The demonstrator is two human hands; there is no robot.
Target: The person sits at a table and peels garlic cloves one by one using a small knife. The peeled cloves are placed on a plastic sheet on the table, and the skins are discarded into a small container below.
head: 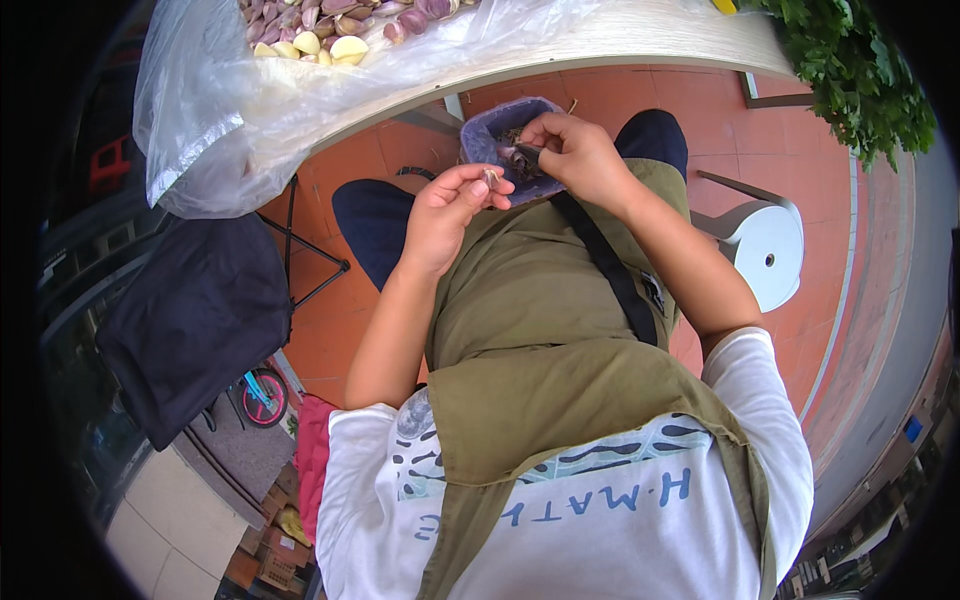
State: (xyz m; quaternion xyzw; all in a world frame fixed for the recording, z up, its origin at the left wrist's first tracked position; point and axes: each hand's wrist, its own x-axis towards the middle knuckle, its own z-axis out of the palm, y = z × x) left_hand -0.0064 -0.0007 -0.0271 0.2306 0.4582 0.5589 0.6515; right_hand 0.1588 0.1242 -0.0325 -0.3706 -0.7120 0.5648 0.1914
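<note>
Between the fingertips of my left hand (450, 210) is a garlic clove (491, 178) with purplish skin. My right hand (581, 154) pinches a small dark tool (530, 153), possibly a knife, mostly hidden by the fingers. Both hands are over a purple plastic bin (480, 127) between my knees, which holds garlic skins (517, 159). Beyond the hands, unpeeled garlic cloves (330, 19) are heaped on a clear plastic bag (277, 112) on the table. Several peeled cloves (349, 49) lie at the near edge of that heap.
The pale table (637, 41) has its curved-looking edge just past the bin. Leafy green herbs (855, 67) overhang its right end. A white round stool (772, 247) stands at right, a dark fabric folding chair (202, 315) at left. Red tiles (772, 157) cover the floor.
</note>
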